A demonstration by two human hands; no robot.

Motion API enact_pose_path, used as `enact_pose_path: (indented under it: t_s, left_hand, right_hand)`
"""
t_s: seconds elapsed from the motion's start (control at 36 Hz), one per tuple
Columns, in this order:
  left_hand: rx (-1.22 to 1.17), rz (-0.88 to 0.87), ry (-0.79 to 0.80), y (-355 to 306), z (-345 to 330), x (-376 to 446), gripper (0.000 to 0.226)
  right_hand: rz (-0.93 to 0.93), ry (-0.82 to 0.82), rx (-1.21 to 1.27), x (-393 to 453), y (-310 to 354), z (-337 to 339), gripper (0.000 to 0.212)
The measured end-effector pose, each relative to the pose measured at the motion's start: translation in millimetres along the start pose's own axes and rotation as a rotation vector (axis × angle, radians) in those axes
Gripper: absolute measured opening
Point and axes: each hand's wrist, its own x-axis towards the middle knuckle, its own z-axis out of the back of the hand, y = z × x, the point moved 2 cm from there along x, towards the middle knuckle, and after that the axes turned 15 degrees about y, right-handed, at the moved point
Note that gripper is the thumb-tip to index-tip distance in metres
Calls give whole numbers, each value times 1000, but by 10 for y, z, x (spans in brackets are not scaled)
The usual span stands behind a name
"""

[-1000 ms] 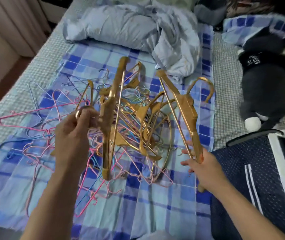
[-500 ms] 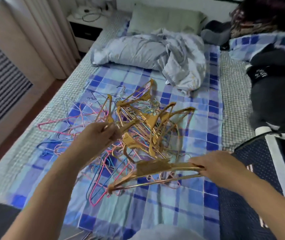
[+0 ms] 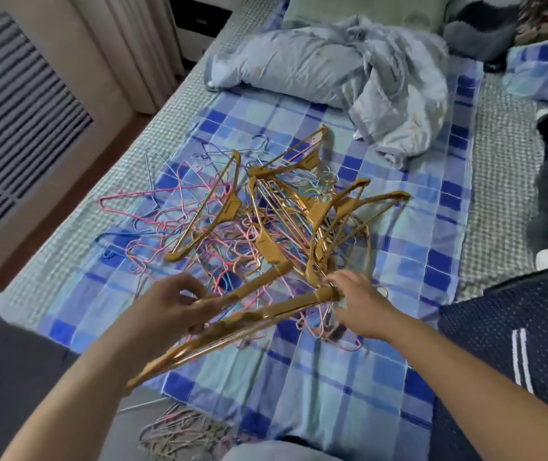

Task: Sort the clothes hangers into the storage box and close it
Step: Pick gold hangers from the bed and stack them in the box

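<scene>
My left hand (image 3: pixel 169 304) curls round the glossy gold plastic hangers (image 3: pixel 232 322), a bundle whose long axis runs from near left up to far right. My right hand (image 3: pixel 357 302) grips its far end. Beyond lies a tangled pile of thin pink and blue wire hangers (image 3: pixel 199 227) on the blue checked sheet (image 3: pixel 415 244).

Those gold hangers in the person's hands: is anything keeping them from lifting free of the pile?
Possibly. The left hand and right hand hold gold hangers low over the pile on the bed. Thin pink wire hangers lie tangled right under and around them and may snag. No storage box is clearly visible.
</scene>
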Motion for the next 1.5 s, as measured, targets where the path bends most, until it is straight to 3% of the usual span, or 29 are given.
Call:
enact_pose_path:
  t_s: [0.11,0.22,0.31,0.44,0.56,0.72,0.86,1.0,1.25,1.5]
  left_hand:
    - [-89,25,-133,162,167,-43,37]
    - [-143,-31,-210,215,272,-26,17]
    - [-204,-39,-243,292,339,-28,18]
    - [-255,-64,-357,421,367,10,26]
    - [-362,-93,-434,463,310,74,27]
    - [-545,-251,-364,134,127,215,27]
    - [-563,-385,-242,-200,-1,316,21]
    - [-589,-453,-163,-459,-80,389,20]
    - [-760,-492,17,-894,-488,493,14]
    - [-914,-451,92,-781,-523,561,41]
  right_hand:
    - [-276,-124,316,666,-126,-42,47]
    - [-408,-213,523,1394,-74,-168,90]
    - [-521,-232,547,1734,-17,-295,110]
    - [-613,-347,671,1861,15,-274,97]
    - [-530,-360,858,1529,100,-91,55]
    - [-345,-451,786,450,152,129,80]
    - [-169,-443,767,-367,119,-22,25]
    - [-37,-449,851,-848,266,-180,43]
    - [-52,-280,897,-1133,491,-726,32]
    - [-55,-30,759,-1103,619,-979,41]
